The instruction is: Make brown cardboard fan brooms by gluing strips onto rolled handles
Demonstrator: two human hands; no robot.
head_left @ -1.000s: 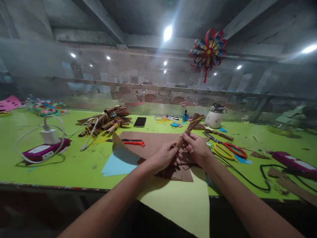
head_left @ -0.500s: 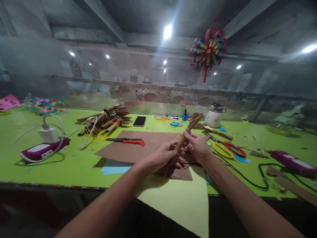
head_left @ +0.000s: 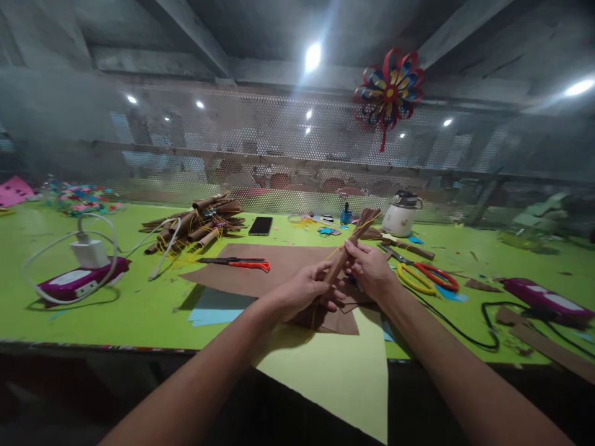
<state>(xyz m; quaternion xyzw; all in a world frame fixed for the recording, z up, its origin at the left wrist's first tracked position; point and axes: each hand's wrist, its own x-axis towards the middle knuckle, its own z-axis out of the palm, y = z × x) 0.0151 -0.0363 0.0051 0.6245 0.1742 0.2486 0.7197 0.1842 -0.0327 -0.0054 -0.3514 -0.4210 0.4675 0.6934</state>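
A brown paper roll point(head_left: 336, 265) with a fringed far end slants up and away between my two hands. Closed round its lower part is my left hand point(head_left: 307, 288). My right hand point(head_left: 370, 267) pinches it higher up, with the thumb on top. Yellow string point(head_left: 370, 221) crosses near the fringed end, and a loose strand hangs below my left hand. Under the hands lie brown paper sheets point(head_left: 279, 254) and a pale yellow sheet point(head_left: 339, 371) that hangs over the table edge. An orange and black utility knife point(head_left: 248, 264) rests on the brown paper.
Similar brown rolls with yellow string point(head_left: 204, 226) are piled at the back left, beside a phone point(head_left: 261, 226). Scissors with red and yellow handles point(head_left: 434, 277) lie right of my hands, before a white flask point(head_left: 400, 217). Purple power strips point(head_left: 79, 284) with cords flank the work.
My hands keep their hold on the roll and barely shift. The whole view has moved slightly.
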